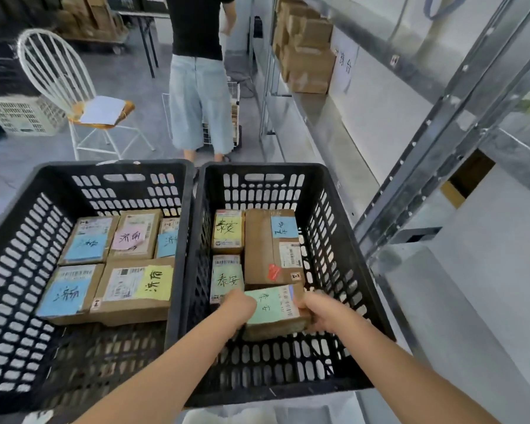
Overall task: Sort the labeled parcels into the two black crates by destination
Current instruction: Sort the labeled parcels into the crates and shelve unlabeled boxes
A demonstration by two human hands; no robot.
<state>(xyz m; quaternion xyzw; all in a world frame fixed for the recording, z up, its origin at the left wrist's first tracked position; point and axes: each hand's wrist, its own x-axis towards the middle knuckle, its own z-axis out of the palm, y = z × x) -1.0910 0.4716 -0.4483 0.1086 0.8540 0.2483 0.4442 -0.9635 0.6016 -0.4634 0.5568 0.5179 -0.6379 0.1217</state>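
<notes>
Even, bright indoor light fills the scene, with no hard shadows; only soft shade lies inside the two black perforated plastic crates [178,240]. Wide-angle distortion bends the grey metal shelf uprights [459,111] at two o'clock. Blur softens the dark clutter at ten o'clock and the frame's bottom edge.

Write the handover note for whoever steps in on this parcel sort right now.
Left hand and right hand: both gripping the green-note parcel low inside the right crate.
Left crate: five parcels visible, packed toward the far end.
Right crate: three parcels lying flat, plus the held one.
Left to do: set this parcel down and let go. No unsorted parcels are in view.
</notes>
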